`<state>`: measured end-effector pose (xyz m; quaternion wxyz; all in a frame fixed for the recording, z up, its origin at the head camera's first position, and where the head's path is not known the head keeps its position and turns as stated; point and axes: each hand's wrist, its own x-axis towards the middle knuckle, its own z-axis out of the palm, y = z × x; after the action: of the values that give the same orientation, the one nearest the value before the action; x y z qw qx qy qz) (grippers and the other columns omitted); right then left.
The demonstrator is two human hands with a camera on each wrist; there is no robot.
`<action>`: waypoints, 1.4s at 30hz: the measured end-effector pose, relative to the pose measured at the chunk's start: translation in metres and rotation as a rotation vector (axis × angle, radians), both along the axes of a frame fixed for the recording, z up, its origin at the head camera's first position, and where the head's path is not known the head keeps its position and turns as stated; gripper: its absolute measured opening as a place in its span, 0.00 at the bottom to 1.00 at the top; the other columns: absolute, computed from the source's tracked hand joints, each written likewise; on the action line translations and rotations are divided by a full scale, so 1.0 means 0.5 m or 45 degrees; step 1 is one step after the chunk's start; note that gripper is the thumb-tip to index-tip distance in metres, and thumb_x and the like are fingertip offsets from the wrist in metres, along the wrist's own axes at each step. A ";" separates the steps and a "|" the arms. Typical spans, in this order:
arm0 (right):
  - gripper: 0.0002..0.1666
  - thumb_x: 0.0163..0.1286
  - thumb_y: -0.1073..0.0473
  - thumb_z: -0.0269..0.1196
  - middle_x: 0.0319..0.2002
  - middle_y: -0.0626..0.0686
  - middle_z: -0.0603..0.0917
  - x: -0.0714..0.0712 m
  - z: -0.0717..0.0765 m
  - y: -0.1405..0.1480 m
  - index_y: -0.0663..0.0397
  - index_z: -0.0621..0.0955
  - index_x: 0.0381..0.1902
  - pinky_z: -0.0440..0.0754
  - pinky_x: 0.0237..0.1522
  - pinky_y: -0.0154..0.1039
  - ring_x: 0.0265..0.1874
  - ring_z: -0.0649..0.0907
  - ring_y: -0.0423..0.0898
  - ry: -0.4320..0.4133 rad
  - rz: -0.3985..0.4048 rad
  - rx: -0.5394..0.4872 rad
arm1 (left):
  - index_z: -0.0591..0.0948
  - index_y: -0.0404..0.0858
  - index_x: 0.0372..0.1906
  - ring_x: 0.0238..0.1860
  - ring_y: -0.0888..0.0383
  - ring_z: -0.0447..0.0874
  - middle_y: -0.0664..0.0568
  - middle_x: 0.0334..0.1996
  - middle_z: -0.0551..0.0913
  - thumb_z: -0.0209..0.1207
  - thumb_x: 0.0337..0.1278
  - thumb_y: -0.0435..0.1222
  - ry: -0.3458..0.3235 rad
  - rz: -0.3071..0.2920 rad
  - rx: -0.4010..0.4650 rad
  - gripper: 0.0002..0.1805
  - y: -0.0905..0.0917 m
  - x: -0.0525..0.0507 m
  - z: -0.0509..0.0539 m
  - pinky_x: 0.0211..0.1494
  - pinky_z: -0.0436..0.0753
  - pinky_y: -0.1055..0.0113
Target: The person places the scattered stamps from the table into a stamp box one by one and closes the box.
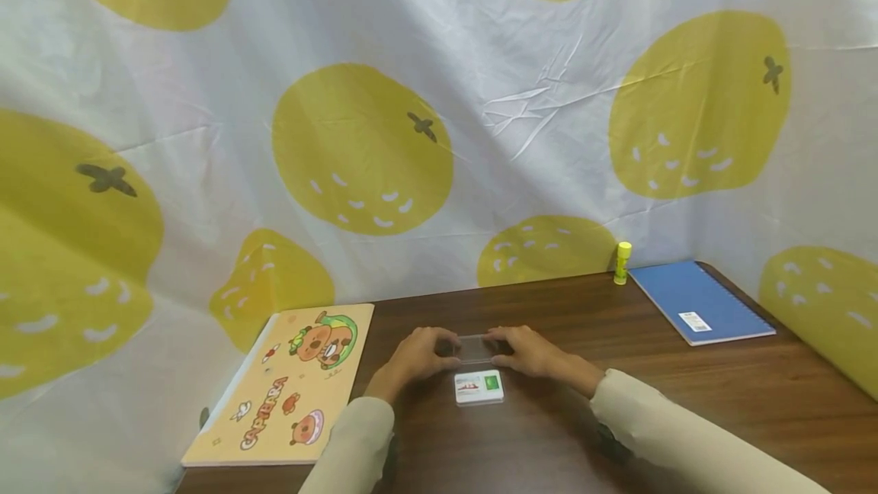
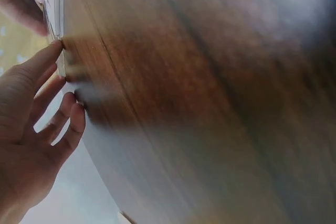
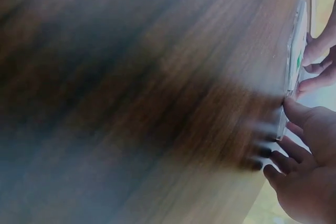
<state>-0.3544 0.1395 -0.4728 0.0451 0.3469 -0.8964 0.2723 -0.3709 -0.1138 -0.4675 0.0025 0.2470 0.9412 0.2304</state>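
Note:
A clear, flat plastic cover point(image 1: 473, 350) lies between the hands near the middle of the table. My left hand point(image 1: 421, 352) grips its left side with thumb and fingers, and my right hand point(image 1: 527, 353) grips its right side the same way. Just on the near side of the cover sits a small clear case point(image 1: 479, 389) with a white printed card face, a green picture on its right part. Seen edge-on in the right wrist view, the case point(image 3: 296, 51) is flat on the tabletop close to the right thumb. In the left wrist view, the left hand's point(image 2: 37, 114) lower fingers are bent.
A tan capybara-print folder point(image 1: 281, 387) lies left of the left forearm. At the back right are an upright yellow-green glue stick point(image 1: 622, 264) and a blue spiral notebook point(image 1: 703, 303). A white curtain point(image 1: 466, 174) with yellow fruit print hangs along the dark wooden table's point(image 1: 549, 433) far edge.

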 end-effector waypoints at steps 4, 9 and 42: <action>0.25 0.71 0.62 0.69 0.63 0.73 0.79 0.003 0.001 0.002 0.71 0.80 0.61 0.75 0.64 0.61 0.63 0.79 0.69 -0.009 0.003 0.004 | 0.89 0.47 0.51 0.62 0.50 0.82 0.55 0.57 0.87 0.74 0.58 0.45 0.019 -0.011 0.011 0.17 -0.002 0.004 -0.001 0.65 0.79 0.48; 0.26 0.71 0.63 0.68 0.64 0.73 0.78 0.006 0.008 0.005 0.72 0.79 0.62 0.75 0.65 0.61 0.64 0.78 0.69 -0.012 0.013 -0.003 | 0.89 0.47 0.50 0.60 0.52 0.84 0.56 0.57 0.87 0.74 0.57 0.46 0.064 -0.024 0.022 0.16 -0.003 0.010 0.004 0.61 0.81 0.49; 0.26 0.70 0.61 0.69 0.64 0.69 0.79 0.077 0.039 0.009 0.66 0.80 0.63 0.74 0.64 0.64 0.64 0.78 0.69 -0.002 0.095 0.030 | 0.90 0.50 0.49 0.59 0.54 0.84 0.59 0.56 0.87 0.71 0.60 0.51 0.163 -0.140 -0.088 0.16 -0.029 0.088 0.034 0.60 0.83 0.51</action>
<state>-0.3159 0.1439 -0.4533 0.0299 0.3805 -0.8859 0.2635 -0.3271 -0.1283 -0.4507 -0.0367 0.3123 0.9318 0.1811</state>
